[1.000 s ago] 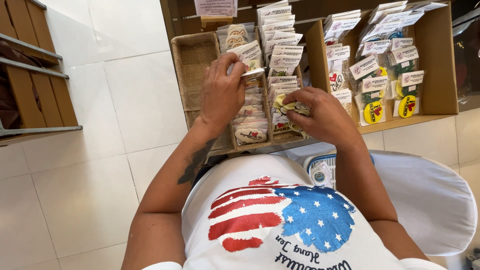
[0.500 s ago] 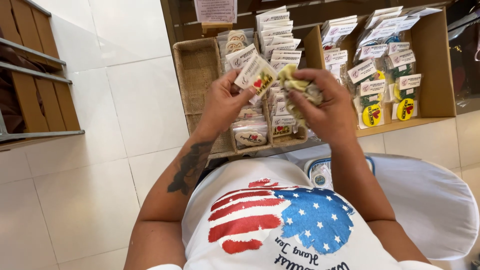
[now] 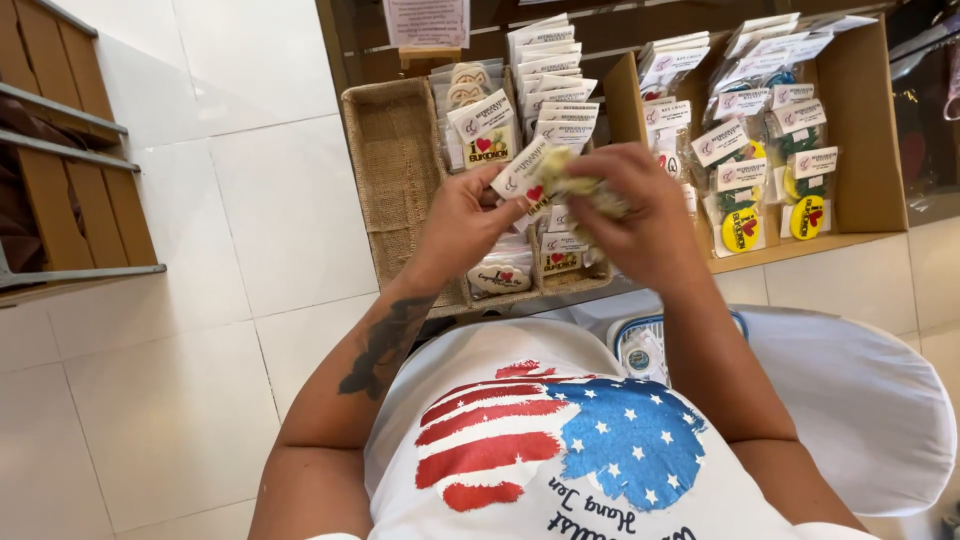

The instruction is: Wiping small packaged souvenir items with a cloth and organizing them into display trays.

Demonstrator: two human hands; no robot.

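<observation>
Far left: wooden slatted rack (image 3: 60, 150) against white floor tiles (image 3: 180, 380).
Woven tray (image 3: 395, 170): stood left of centre on the floor, its left half bare, its right half lined with small clear souvenir packets (image 3: 485, 135) set upright in rows.
Left hand (image 3: 462, 225): raised over the tray, grip pinched on one card-topped packet (image 3: 522, 180) with a red heart, thumb and fingertips pressed on its lower edge.
Held packet: in the air above the tray's rows, tilted, touching the bundle in the other hand.
Right hand (image 3: 645, 215): just beside the left, grip curled tight around a bundle of yellowish packets (image 3: 572, 185); count of packets not to be told.
Cardboard box (image 3: 865, 120): to the right of the tray, filled with more packets, some with round yellow badges (image 3: 740, 230).
Lower right: white round seat (image 3: 860, 400) under the right forearm.
</observation>
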